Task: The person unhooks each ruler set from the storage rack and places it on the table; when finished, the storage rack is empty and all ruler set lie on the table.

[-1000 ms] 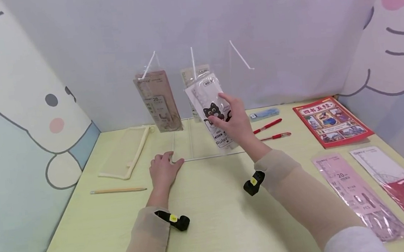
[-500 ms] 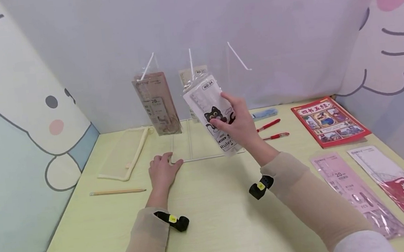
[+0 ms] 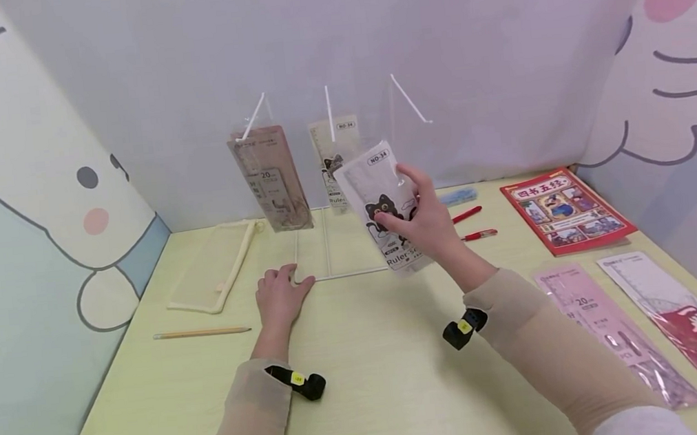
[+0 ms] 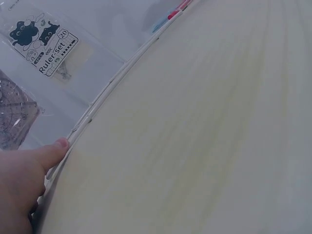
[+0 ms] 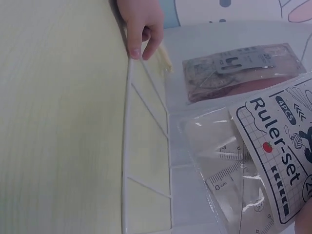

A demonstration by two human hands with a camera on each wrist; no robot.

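Note:
My right hand [image 3: 432, 220] pinches a clear ruler-set packet [image 3: 372, 174] with a black-cat card, thumb in front. The packet is tilted, just in front of and to the right of the middle hook. In the right wrist view, clear rulers show inside this ruler-set packet [image 5: 239, 170]. My left hand [image 3: 279, 298] grips the near left corner of a white wire display rack [image 3: 344, 274], its thumb on the front bar [image 4: 105, 97]. Another cat ruler-set packet [image 3: 327, 154] hangs on the middle hook. Brownish-pink ruler packets [image 3: 272, 183] hang on the left hook.
Nothing hangs on the right hook [image 3: 411, 98]. On the table lie a mesh zip pouch [image 3: 210, 267], a pencil [image 3: 203, 332], red pens [image 3: 468, 214], a blue item [image 3: 459, 197] and a red book [image 3: 567, 209]. A pink ruler packet [image 3: 606, 323] and a red-white one [image 3: 681, 316] lie at right.
My right hand has drawn the ruler-set packet away from the middle hook, to the right and slightly down, uncovering more of the packet behind. My left hand stays on the rack corner.

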